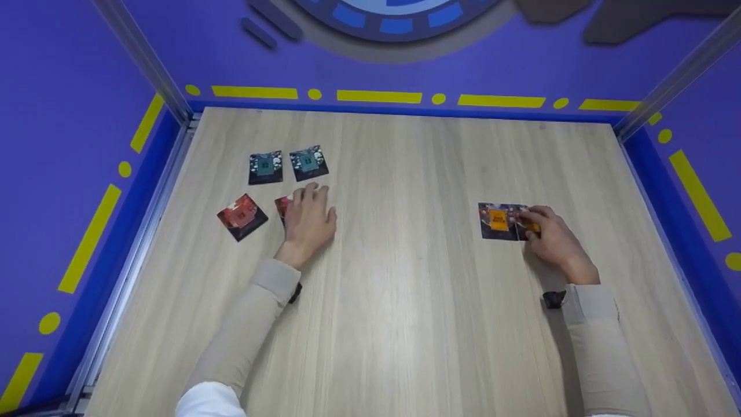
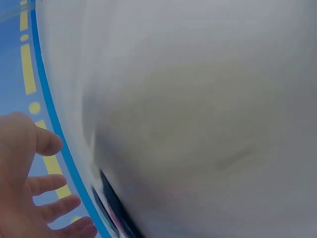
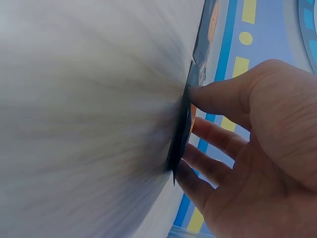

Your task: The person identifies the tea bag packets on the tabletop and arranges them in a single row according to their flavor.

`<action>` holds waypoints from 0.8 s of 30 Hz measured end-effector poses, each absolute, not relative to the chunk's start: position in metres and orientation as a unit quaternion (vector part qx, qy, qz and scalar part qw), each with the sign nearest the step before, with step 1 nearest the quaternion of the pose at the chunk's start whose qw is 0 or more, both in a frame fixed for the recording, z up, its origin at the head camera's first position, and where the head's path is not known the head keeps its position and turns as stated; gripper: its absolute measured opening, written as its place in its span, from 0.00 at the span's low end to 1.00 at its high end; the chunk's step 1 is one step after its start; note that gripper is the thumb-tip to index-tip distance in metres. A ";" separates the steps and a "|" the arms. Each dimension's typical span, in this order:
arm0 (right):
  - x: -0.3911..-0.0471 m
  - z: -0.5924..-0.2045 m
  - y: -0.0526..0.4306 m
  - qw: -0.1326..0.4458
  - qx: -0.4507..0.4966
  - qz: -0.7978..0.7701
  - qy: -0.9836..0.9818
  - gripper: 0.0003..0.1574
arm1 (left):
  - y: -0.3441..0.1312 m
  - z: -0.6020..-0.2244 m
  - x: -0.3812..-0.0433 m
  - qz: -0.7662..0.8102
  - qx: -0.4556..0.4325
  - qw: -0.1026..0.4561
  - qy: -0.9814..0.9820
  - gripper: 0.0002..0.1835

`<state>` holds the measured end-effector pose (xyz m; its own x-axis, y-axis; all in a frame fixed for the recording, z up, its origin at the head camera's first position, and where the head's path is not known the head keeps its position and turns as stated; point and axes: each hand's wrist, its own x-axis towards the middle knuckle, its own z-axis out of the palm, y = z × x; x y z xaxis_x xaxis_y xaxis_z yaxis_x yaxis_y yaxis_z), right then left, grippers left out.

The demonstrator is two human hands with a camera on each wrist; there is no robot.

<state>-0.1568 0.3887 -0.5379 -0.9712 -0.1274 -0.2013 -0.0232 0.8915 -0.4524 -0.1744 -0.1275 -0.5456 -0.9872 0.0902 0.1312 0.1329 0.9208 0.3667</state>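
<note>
My left hand (image 1: 310,220) is over a red-and-black flat square packet (image 1: 281,207), covering most of it. Its fingers are spread and loosely bent in the left wrist view, holding nothing. A second red packet (image 1: 242,217) lies turned at an angle to the left. Two teal-and-black packets (image 1: 266,168) sit beyond the red ones. On the right side of the table, my right hand (image 1: 554,240) grips an orange-and-black packet (image 3: 181,131) between thumb and fingers. Another orange packet (image 1: 495,221) lies directly beside it on the left, their edges meeting or nearly so.
The wood-grain table (image 1: 399,278) spreads between the two hands. Blue panels with yellow marks (image 1: 379,97) stand along the back and both sides. Metal frame posts (image 1: 145,58) rise at the corners.
</note>
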 end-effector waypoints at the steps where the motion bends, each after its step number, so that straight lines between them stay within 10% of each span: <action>1: -0.156 -0.538 0.389 0.114 -0.038 -0.230 0.966 0.33 | -0.132 -0.546 -0.173 -0.190 -0.052 0.055 -0.979 0.28; 24: -0.156 -0.538 0.389 0.108 -0.042 -0.227 0.967 0.33 | -0.160 -0.554 -0.165 -0.189 -0.022 0.019 -0.982 0.27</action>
